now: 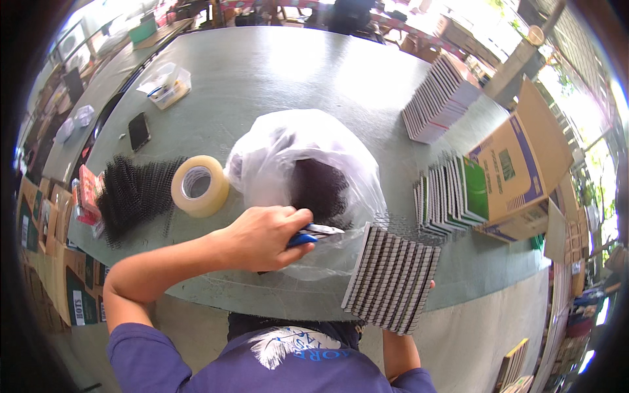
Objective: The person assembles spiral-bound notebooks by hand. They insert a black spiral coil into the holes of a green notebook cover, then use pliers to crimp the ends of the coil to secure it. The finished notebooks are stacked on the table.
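My left hand (pixel 268 237) is closed around blue-handled pliers (pixel 306 237), their metal jaws pointing right toward a stack of notebooks (pixel 393 275). That stack is held up near the table's front edge, rows of dark wire coils along its spines facing up. My right hand (pixel 432 284) supports it from beneath and behind; only a fingertip and the forearm show. Just beyond the pliers sits a translucent plastic bag (pixel 275 131), with a dark mass of coils (pixel 319 190) inside its opening.
Left of the bag are a tape roll (pixel 219 200), a pile of black coils (pixel 134 196), a phone (pixel 139 131) and a plastic tub (pixel 175 92). Green-covered notebooks (pixel 473 187), an open cardboard box (pixel 508 164) and another notebook stack (pixel 436 98) stand on the right.
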Available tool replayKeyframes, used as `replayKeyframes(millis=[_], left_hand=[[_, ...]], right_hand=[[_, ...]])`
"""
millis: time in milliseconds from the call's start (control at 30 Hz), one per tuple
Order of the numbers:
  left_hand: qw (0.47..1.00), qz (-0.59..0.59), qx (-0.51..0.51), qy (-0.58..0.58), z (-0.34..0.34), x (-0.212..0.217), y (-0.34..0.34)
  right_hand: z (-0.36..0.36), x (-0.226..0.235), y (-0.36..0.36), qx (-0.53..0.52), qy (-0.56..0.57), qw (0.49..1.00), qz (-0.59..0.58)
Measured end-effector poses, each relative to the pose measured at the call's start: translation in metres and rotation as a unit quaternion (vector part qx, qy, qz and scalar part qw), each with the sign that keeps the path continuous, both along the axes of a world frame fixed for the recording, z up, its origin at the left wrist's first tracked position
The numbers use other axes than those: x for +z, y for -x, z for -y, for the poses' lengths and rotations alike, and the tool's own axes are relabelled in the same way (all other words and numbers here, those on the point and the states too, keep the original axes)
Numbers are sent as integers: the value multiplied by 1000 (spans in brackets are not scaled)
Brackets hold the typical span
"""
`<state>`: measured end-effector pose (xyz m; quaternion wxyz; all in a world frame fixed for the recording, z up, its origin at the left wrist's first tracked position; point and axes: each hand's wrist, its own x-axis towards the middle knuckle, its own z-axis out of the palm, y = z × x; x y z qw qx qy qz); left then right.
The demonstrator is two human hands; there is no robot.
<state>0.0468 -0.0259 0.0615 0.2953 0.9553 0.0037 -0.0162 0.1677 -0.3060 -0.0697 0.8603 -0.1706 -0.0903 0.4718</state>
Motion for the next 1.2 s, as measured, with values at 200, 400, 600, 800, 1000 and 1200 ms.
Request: replayKeyframes(millis=[200,400,600,800,1000,1200], left_hand=[[969,136,-75,-195,-21,5,-29],[952,148,-70,-258,-30,-9,-40],[951,132,-82,-268,-33,-14,-44],[952,58,-79,-290,-40,-32,-47],[950,93,-53,-292,-54,-30,-44],[942,149,-65,-295,-44,-34,-49]], right_hand=[[-13,-12,-12,25,-34,999,23],[-21,-21,-26,40,-61,997,37],[-22,-29,-33,58,-66,995,41],[-17,-33,-36,62,27,996,54],[-28,-23,-35,26,73,996,35],[-36,-10,-33,15,133,991,17]])
